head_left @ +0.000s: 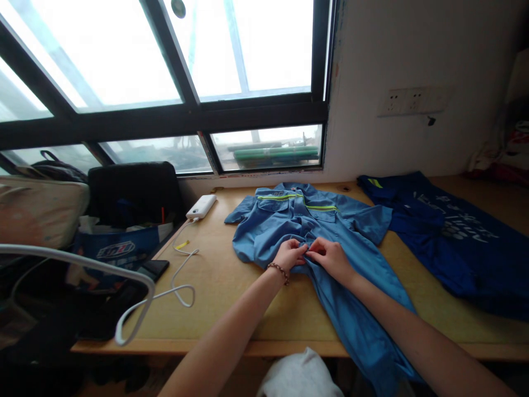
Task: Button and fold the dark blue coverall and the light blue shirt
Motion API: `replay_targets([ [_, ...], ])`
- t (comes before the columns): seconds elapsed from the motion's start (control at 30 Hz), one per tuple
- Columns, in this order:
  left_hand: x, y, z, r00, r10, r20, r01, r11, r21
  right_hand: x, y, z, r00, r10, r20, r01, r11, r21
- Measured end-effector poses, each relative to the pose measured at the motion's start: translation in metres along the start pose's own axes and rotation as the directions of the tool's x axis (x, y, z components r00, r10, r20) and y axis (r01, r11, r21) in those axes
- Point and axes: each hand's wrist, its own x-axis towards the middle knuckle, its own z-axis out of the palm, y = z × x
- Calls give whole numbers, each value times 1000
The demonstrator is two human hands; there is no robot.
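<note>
A light blue short-sleeved work shirt (270, 231) with yellow-green stripes across its chest lies on the wooden table (231, 292), collar toward the window. Its lower right part hangs over the front edge. Near the middle of its front, my left hand (291, 255) pinches the cloth; a beaded bracelet circles that wrist. Close beside it, my right hand (328, 258) grips the cloth too, thumb and forefinger together. The fingertips of both hands almost meet at the front opening. Any small fastener between them is hidden.
A white power bank (201, 207) with a white cable (182, 289) lies on the left of the table. Dark blue clothing (450, 237) with white print covers the right side. A black chair (134, 190) and a blue bag (119, 251) stand at left.
</note>
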Motion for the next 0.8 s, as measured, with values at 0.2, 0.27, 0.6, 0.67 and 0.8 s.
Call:
replay_targets([
  [0.2,0,2,1,998,-56,-34,55,997,-47,0,0,-1,1000,-3,22,4,999,-45],
  [0.27,-1,3,0,995,-91,-35,88,994,-60,0,0,0,1000,-1,18,2,999,-54],
  [0.6,-3,7,-2,993,-111,-36,108,991,-74,-2,-4,2,997,-71,-21,69,992,-106],
  [0.67,-2,6,-2,993,-106,-43,103,992,-75,-3,-6,2,996,-91,-24,87,988,-124],
  [0.8,0,5,-2,994,-103,-47,98,991,-93,-2,-7,2,989,-136,-50,126,976,-175],
])
